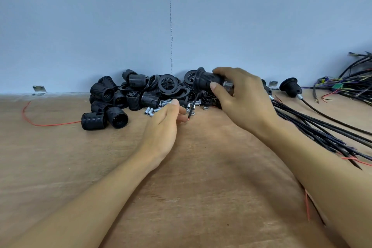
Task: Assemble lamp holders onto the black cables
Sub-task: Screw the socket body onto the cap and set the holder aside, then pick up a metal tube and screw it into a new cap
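My right hand (239, 98) grips a black threaded lamp holder (205, 80) with a flange ring, held sideways above the table. A thin black cable end with a red tip (192, 109) hangs below it. My left hand (167, 125) rests on the table with fingers curled near small metal tubes (153, 109) and nuts; whether it pinches one is unclear. A pile of black lamp holder shells and rings (128, 96) lies against the wall. A bundle of black cables (322, 129) runs under my right forearm.
A finished lamp holder on a cable (290, 86) lies at the right by the wall. A tangle of coloured wires (354, 84) sits at the far right. A loose red wire (40, 124) curves on the left. The wooden table (201, 187) meets a blue wall.
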